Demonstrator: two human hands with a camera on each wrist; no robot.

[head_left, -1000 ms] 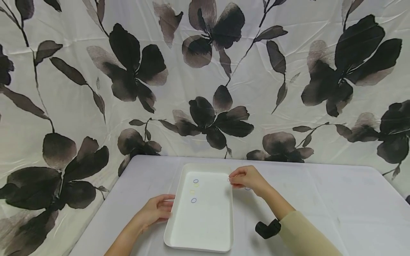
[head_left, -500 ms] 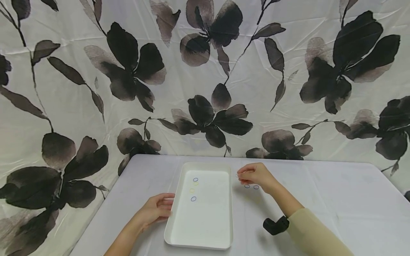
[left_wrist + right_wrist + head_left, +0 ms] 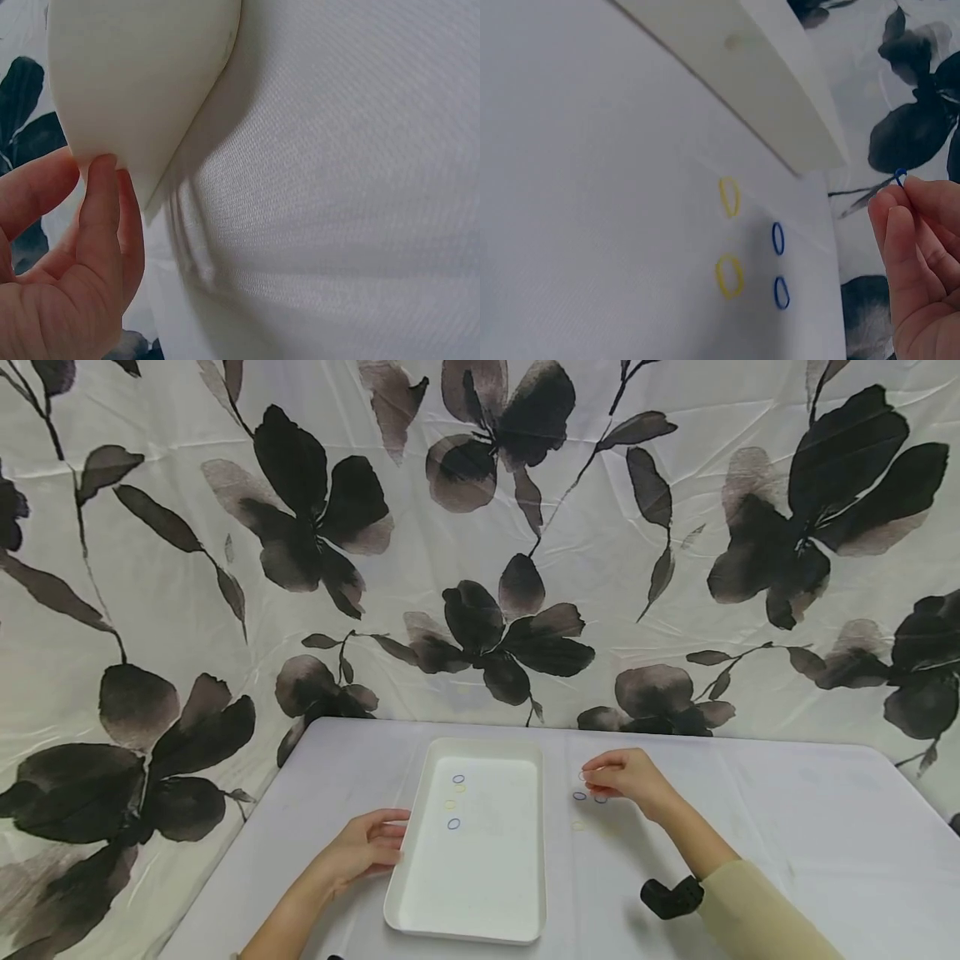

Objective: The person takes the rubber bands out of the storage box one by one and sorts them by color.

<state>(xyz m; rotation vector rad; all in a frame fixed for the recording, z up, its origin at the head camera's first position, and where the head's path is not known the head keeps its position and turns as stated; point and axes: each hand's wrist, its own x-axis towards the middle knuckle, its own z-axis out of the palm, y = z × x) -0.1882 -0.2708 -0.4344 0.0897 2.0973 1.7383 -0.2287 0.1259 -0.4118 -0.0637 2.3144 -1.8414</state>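
My right hand [image 3: 628, 781] is raised over the table just right of the white tray [image 3: 465, 893]. Its thumb and fingertips pinch a small blue ring [image 3: 900, 177]. Below it on the cloth lie two blue rings [image 3: 778, 238] and two yellow rings [image 3: 729, 276]. Inside the tray, near its far left, a blue ring [image 3: 459, 779], two yellow rings [image 3: 450, 804] and another blue ring [image 3: 453, 824] form a rough column. My left hand [image 3: 363, 850] rests against the tray's left side, extended fingertips touching the outer wall [image 3: 142, 82] in the left wrist view.
A white cloth [image 3: 810, 843] covers the table. Behind its far edge hangs a white curtain [image 3: 660, 627] with dark flowers. A black device [image 3: 671, 897] sits on my right wrist by the beige sleeve [image 3: 765, 914].
My right hand has moved right, from the tray's right rim to over the loose rings, still pinching the ring. My left hand stays at the tray's left side.
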